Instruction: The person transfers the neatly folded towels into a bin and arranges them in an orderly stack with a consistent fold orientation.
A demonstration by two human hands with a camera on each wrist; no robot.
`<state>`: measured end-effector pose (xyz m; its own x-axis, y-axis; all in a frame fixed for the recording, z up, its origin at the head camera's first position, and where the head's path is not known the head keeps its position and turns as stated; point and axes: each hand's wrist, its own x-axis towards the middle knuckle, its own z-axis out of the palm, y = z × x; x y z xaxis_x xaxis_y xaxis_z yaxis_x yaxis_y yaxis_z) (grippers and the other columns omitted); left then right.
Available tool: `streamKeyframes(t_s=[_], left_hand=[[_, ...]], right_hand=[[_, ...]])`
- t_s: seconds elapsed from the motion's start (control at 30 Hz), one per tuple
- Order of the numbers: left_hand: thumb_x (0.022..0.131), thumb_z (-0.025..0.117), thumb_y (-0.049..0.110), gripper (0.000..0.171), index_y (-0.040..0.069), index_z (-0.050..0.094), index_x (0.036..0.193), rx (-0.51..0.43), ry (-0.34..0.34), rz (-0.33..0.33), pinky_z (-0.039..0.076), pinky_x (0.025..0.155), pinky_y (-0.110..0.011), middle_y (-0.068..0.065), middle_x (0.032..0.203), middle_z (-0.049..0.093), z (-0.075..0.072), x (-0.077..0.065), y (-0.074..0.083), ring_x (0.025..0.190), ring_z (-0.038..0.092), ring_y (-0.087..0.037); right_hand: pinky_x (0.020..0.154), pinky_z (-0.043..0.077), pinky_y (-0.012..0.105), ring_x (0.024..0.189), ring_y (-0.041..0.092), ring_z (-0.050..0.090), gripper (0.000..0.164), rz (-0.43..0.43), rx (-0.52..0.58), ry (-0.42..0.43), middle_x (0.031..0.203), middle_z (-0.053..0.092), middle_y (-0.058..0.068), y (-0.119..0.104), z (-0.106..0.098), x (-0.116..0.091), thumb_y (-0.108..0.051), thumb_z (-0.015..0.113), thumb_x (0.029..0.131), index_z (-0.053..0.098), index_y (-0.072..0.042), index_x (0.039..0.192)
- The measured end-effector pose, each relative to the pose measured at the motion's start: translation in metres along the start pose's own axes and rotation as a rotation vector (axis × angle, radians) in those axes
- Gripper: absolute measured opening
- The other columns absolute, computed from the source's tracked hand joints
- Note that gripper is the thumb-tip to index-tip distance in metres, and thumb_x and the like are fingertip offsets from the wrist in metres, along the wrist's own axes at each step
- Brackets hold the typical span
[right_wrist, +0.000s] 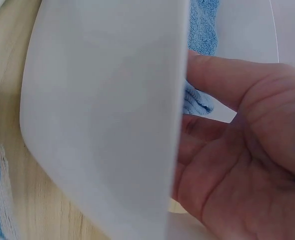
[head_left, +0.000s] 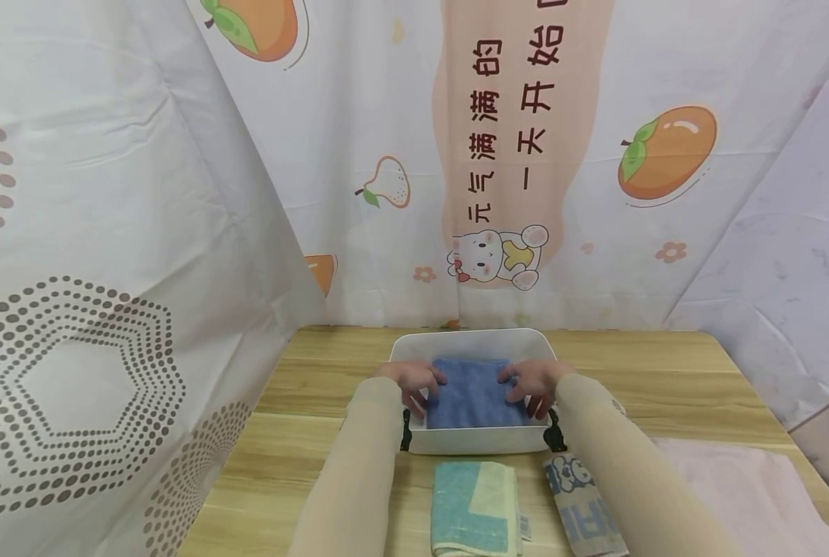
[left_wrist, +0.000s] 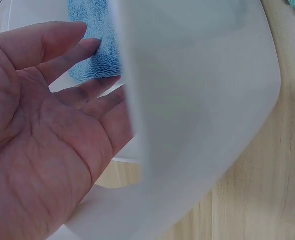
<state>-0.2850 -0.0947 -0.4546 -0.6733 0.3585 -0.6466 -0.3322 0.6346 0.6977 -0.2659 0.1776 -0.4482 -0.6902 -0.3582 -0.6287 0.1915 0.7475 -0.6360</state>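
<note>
A folded blue towel [head_left: 477, 393] lies flat inside a white bin [head_left: 477, 441]. My left hand [head_left: 417, 379] reaches over the bin's left side, its fingertips right at the towel's left edge. In the left wrist view the fingers [left_wrist: 80, 92] are loosely bent beside the towel [left_wrist: 105, 50], the palm turned to the camera. On the other side my right hand [head_left: 534, 381] has its fingertips on the towel's right edge. In the right wrist view the thumb [right_wrist: 217, 75] lies against the towel [right_wrist: 202, 30], and the bin wall hides the other fingertips.
In front of the bin lie a folded green and yellow towel [head_left: 473, 507] and a grey-blue patterned towel [head_left: 585, 510], partly under the right forearm. A pale pink towel [head_left: 742, 495] is spread at the right. Printed curtains [head_left: 373, 255] hang behind the wooden table [head_left: 289, 456].
</note>
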Motion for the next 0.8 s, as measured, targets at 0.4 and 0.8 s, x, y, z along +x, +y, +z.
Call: streamKeyframes(t_s=[0.4, 0.8], left_hand=[[0.096, 0.058, 0.002, 0.054, 0.001, 0.049, 0.15, 0.04, -0.009, -0.02, 0.058, 0.087, -0.055, -0.029, 0.155, 0.039, -0.0007, 0.0035, -0.0026, 0.114, 0.063, -0.046], [0.098, 0.057, 0.004, 0.052, 0.002, 0.049, 0.15, 0.056, -0.017, -0.034, 0.058, 0.089, -0.055, -0.026, 0.16, 0.033, 0.0001, 0.0007, -0.0019, 0.116, 0.062, -0.047]], right_hand=[[0.075, 0.062, 0.049, 0.094, 0.041, 0.071, 0.055, 0.021, -0.048, -0.01, 0.143, 0.046, 0.035, -0.0014, 0.0001, -0.0043, -0.01, 0.06, 0.102, 0.042, -0.005, 0.153], [0.083, 0.058, 0.045, 0.092, 0.036, 0.074, 0.057, 0.054, -0.155, 0.007, 0.134, 0.058, 0.025, -0.004, 0.0028, -0.0067, -0.017, 0.061, 0.102, 0.043, -0.008, 0.155]])
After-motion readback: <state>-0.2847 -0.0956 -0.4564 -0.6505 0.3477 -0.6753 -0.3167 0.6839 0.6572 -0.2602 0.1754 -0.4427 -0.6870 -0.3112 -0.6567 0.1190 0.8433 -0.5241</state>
